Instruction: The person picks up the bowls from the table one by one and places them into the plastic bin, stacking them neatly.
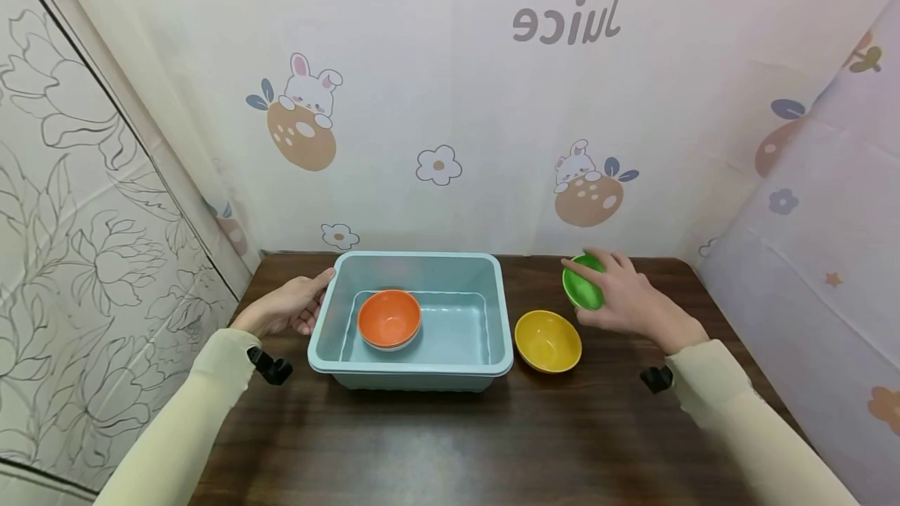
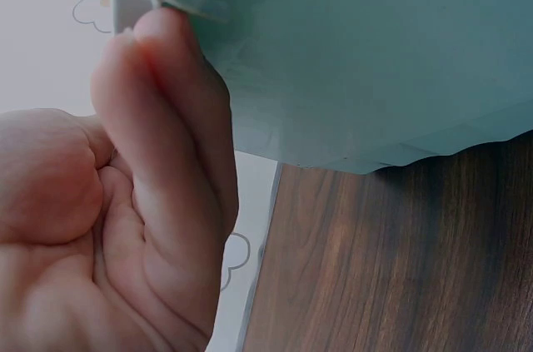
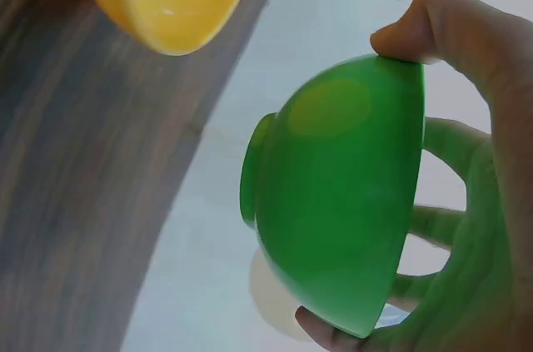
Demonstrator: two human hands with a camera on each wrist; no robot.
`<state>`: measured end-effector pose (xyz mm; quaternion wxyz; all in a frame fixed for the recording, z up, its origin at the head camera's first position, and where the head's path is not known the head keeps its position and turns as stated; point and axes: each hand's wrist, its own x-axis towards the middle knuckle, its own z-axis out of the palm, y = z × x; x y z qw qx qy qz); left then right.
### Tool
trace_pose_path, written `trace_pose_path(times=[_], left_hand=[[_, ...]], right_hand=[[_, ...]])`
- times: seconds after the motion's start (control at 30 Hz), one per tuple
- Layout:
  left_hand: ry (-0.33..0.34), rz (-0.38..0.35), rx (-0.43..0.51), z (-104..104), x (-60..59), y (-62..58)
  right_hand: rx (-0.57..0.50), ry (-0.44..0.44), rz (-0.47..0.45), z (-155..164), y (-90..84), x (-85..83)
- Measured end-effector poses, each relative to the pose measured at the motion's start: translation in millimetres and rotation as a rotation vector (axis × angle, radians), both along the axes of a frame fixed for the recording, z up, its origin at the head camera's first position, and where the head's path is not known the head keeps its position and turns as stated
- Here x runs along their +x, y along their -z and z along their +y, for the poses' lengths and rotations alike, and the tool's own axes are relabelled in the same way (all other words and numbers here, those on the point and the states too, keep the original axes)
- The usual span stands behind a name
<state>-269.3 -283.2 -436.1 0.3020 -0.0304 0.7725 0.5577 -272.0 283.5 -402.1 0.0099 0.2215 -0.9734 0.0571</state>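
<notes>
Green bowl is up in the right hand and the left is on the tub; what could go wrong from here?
1. The right hand holds the green bowl tilted, by its rim only; that grip might slip.
2. The yellow bowl sits between it and the tub, so a low path may knock it.
3. The orange bowl already lies inside; the green one could land on it.
</notes>
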Motion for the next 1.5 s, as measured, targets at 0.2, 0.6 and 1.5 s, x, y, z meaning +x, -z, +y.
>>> trace_pose_path(times=[0.2, 0.6, 1.5], left_hand=[[-0.002, -0.005, -0.004, 0, -1.0, 1.5], [0.004, 0.003, 0.011, 1, -0.6, -1.1], [0.022, 0.014, -0.017, -1, 0.5, -0.2]], right_hand=[[0.019, -0.027, 0.017, -15, -14.4, -4.6], [0.019, -0.133, 0.078, -46, -48.5, -17.0], [-0.049, -0.327, -0.055, -134, -89.0, -11.4]])
